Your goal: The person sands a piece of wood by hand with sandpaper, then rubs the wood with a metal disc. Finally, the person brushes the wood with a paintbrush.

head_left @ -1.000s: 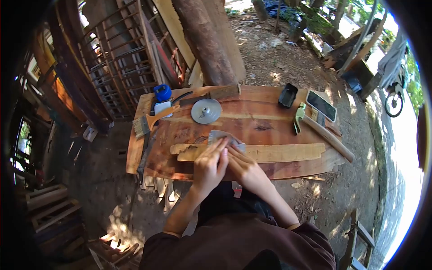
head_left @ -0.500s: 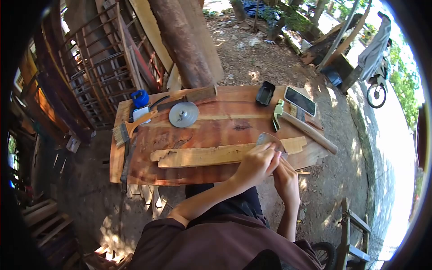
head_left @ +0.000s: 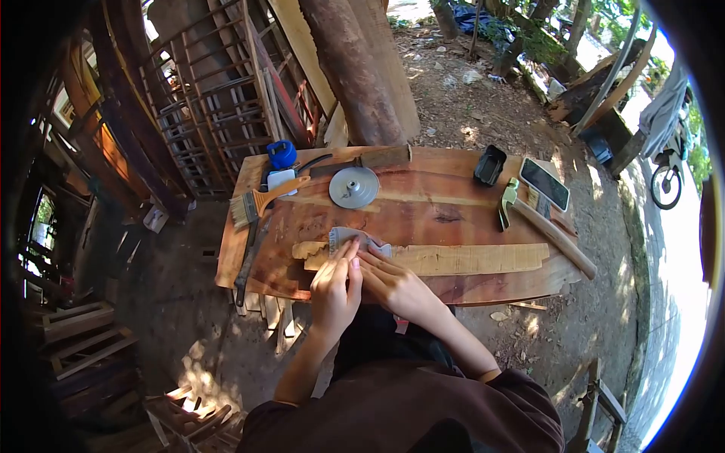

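Note:
A grey sheet that looks like sandpaper (head_left: 343,236) lies across the left part of a pale, rough-edged wooden strip (head_left: 472,259). My left hand (head_left: 334,293) presses on the sheet, its fingers together and pointing away from me. Beside it, my right hand (head_left: 399,289) rests its fingertips on the sheet's right part, close to the left fingertips. The fingers cover the middle of the sheet. Beneath the strip is a reddish-brown wooden table top (head_left: 430,177).
A paintbrush (head_left: 264,198), a blue tape measure (head_left: 282,154) and a grey metal disc (head_left: 353,187) lie at the table's left. To the right are a hammer (head_left: 545,226), a phone (head_left: 544,183) and a black tray (head_left: 490,165). Lumber (head_left: 351,72) leans behind.
Both hands have moved with the sandpaper from the strip's right end to its left part. The camera view has shifted, so the table appears farther right.

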{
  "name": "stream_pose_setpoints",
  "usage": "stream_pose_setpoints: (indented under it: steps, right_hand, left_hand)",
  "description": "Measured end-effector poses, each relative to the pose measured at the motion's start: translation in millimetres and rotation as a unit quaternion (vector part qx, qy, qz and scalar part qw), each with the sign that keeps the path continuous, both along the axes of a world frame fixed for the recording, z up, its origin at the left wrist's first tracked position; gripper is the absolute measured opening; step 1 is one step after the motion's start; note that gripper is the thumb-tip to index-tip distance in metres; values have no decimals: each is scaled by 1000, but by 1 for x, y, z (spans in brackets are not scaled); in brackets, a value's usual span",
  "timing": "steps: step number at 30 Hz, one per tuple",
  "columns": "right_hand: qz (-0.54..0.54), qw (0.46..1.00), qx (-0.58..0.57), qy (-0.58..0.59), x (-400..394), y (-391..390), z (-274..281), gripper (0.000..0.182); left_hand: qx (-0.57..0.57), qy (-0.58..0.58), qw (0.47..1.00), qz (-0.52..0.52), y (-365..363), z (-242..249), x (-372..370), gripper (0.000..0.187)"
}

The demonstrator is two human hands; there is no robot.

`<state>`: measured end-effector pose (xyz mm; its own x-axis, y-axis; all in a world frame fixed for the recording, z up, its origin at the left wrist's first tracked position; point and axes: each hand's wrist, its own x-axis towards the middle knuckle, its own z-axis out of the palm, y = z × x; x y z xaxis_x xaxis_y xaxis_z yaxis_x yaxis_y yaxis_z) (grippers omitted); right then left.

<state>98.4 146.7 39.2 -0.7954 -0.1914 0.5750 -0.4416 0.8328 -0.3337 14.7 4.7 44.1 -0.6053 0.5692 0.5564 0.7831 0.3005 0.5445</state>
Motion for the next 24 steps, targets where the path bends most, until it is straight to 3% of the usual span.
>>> stream_pose_setpoints:
  steps: [4,10,14,16,24]
  right_hand:
    - [-60,998,-26,-3,26,20,12,43]
    - [-284,958,-23,-17,115,75,11,29]
    - [-354,934,-49,-28,137,79,19,28]
    - [-325,945,-26,-18,126,75,21,30]
    - [-88,996,-5,5,16,25,7,47]
  left_hand:
    - [10,47,999,-7,31,-1,14,33]
    - [73,-9,975,-209,136,-4,66,31]
    - [73,-34,963,-257,157,2,81,29]
    - [64,-43,963,-259,151,4,75,28]
    - [1,26,999,-31,39,6,-3,27]
